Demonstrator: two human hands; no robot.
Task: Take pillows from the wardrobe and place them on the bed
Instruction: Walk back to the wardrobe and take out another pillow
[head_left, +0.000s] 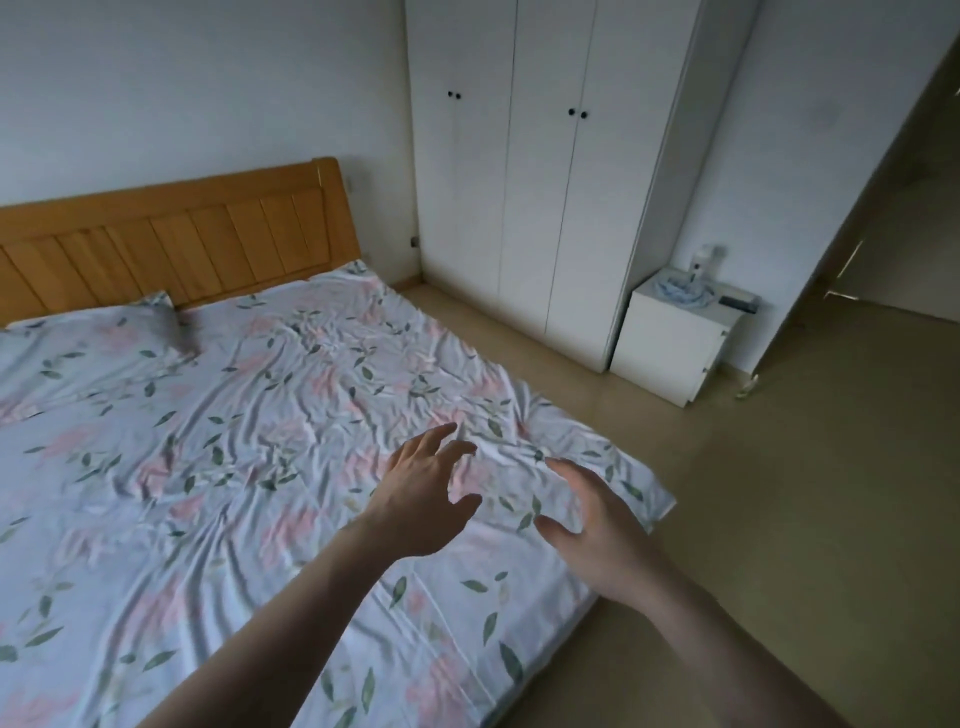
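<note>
I note both hands empty, left hand (423, 499) and right hand (597, 525), fingers spread above the bed (218, 467). Wardrobe (540, 171) doors closed: risk of fumbling the small knobs.

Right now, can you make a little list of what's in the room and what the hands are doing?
bed: bed with a wrinkled flowery sheet and a wooden headboard
pillow: one pillow lies by the headboard, in the same flowery cloth
wardrobe: white wardrobe, all doors closed
side cabinet: small white cabinet beside the wardrobe, small things on top, too blurry to name
left hand: left hand open, fingers spread above the sheet, holding nothing
right hand: right hand open, fingers spread, holding nothing
</note>
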